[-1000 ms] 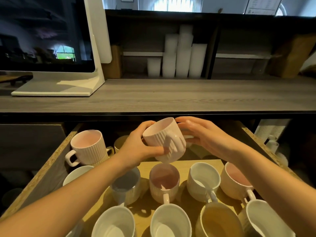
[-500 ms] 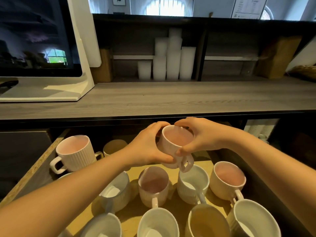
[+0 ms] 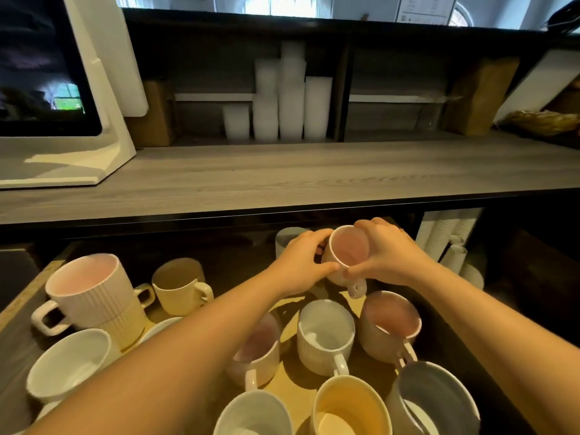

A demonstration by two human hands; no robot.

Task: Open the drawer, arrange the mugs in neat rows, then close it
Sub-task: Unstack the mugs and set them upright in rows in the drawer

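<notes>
The drawer [image 3: 22, 296] stands open below the counter, its wooden floor crowded with ribbed mugs. Both hands hold one pink mug [image 3: 348, 255] upright at the back of the drawer, its handle pointing toward me. My left hand [image 3: 301, 262] wraps its left side and my right hand [image 3: 389, 252] grips the right side and rim. In front of it sit a pink mug [image 3: 390, 324], a white mug [image 3: 324, 334] and another pink mug [image 3: 257, 350]. A pink mug stacked on a cream one [image 3: 91, 293] stands at the left.
A cream mug [image 3: 179, 285] stands behind the stack, a grey mug [image 3: 287, 241] at the back. Nearest me are white [image 3: 251, 416], yellow [image 3: 351, 409] and grey [image 3: 439, 400] mugs. The grey counter [image 3: 282, 174] overhangs the drawer. Paper cups [image 3: 439, 237] are stacked at the right.
The pink mug was tilted on its side above the drawer; both hands have turned it upright and carried it down and toward the back right.
</notes>
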